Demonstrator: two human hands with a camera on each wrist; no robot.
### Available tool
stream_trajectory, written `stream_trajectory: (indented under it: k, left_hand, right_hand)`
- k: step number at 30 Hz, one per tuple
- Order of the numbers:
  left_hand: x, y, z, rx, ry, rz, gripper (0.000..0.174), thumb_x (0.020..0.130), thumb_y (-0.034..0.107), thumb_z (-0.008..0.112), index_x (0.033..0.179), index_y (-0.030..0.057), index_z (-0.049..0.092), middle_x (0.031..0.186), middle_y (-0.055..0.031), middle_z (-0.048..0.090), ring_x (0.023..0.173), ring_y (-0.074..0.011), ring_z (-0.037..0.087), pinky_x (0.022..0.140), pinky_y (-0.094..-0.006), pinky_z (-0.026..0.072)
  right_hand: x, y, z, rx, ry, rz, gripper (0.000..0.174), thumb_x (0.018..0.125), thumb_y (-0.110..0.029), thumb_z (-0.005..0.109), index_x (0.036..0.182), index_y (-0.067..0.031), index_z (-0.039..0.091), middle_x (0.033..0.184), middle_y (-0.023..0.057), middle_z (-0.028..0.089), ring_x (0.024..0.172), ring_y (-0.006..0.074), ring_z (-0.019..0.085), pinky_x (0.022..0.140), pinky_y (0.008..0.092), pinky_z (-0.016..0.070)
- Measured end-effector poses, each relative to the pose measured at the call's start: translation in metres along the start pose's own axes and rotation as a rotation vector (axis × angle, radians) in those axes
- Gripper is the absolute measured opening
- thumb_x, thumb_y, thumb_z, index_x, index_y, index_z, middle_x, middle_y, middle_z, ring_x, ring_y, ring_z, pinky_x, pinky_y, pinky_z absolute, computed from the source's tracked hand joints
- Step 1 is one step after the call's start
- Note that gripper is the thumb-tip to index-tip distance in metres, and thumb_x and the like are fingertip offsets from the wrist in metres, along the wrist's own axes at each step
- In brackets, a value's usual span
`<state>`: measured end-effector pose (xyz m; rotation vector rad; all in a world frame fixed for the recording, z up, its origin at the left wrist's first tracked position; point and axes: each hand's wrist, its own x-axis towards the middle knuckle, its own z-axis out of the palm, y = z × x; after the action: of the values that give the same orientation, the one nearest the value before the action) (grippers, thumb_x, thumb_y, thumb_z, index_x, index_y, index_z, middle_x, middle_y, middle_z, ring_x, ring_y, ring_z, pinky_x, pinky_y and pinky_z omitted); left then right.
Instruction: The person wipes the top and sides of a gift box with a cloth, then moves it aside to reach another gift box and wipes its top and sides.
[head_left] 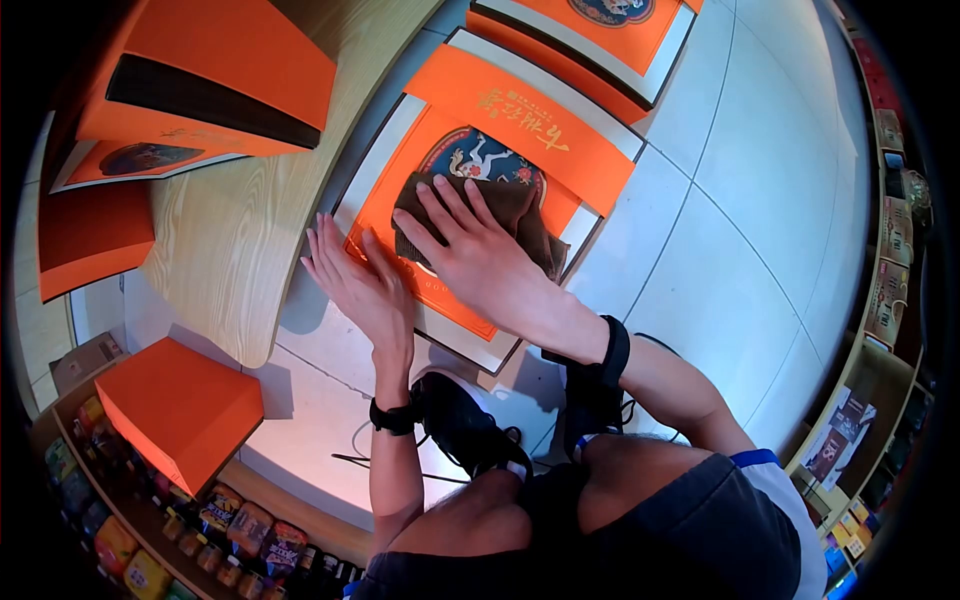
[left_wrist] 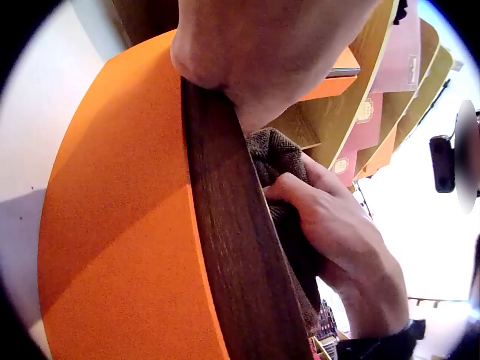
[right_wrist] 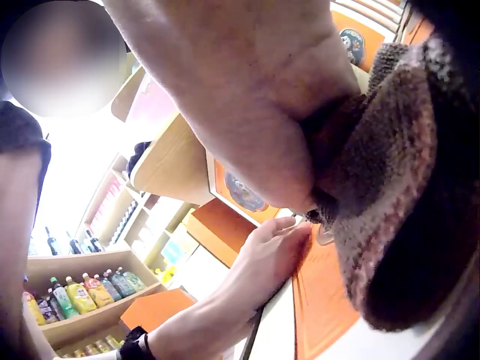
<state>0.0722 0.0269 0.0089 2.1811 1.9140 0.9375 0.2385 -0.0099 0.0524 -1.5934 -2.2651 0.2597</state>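
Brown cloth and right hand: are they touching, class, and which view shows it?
Touching. The head view shows the right hand laid over the brown cloth, fingers across it; the left wrist view shows the thumb against the fabric.

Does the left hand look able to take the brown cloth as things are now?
Probably yes: the left hand is close beside the cloth, though the right hand lies over part of it.

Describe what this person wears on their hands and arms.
The left hand and right hand wear no gloves. A black left wristband and black right wristband show. A white sleeve edged in blue shows on the right.
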Motion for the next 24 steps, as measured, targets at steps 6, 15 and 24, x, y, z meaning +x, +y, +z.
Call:
stream_trajectory:
  k: [6,15,24]
  left_hand:
    - [0.000,-0.001,-0.001,0.003,-0.009,0.000,0.049,0.108,0.024,0.057,0.148,-0.0042,0.048,0.150,-0.0234,0.054,0.148,-0.0416,0.041,0.126,-0.0564,0.0199]
    - [-0.001,-0.004,0.001,-0.003,-0.010,0.006,0.050,0.108,0.024,0.058,0.149,-0.0033,0.047,0.151,-0.0221,0.054,0.148,-0.0413,0.041,0.126,-0.0566,0.0200]
    - [-0.001,-0.005,0.000,0.004,-0.013,0.007,0.050,0.107,0.023,0.059,0.149,-0.0027,0.047,0.150,-0.0217,0.054,0.147,-0.0410,0.042,0.126,-0.0569,0.0209]
  right_hand:
    - [-0.006,-0.005,-0.001,0.044,-0.018,-0.006,0.054,0.097,-0.014,0.058,0.147,0.0000,0.048,0.151,0.0336,0.048,0.148,0.0478,0.042,0.124,0.0599,0.0280]
    - [-0.013,-0.013,-0.003,0.045,-0.047,-0.009,0.053,0.097,-0.015,0.057,0.147,0.0000,0.049,0.151,0.0333,0.049,0.147,0.0477,0.043,0.124,0.0585,0.0296]
    - [-0.015,-0.017,-0.009,0.027,-0.077,-0.009,0.054,0.097,-0.016,0.056,0.148,-0.0002,0.049,0.150,0.0338,0.049,0.145,0.0485,0.044,0.123,0.0583,0.0307]
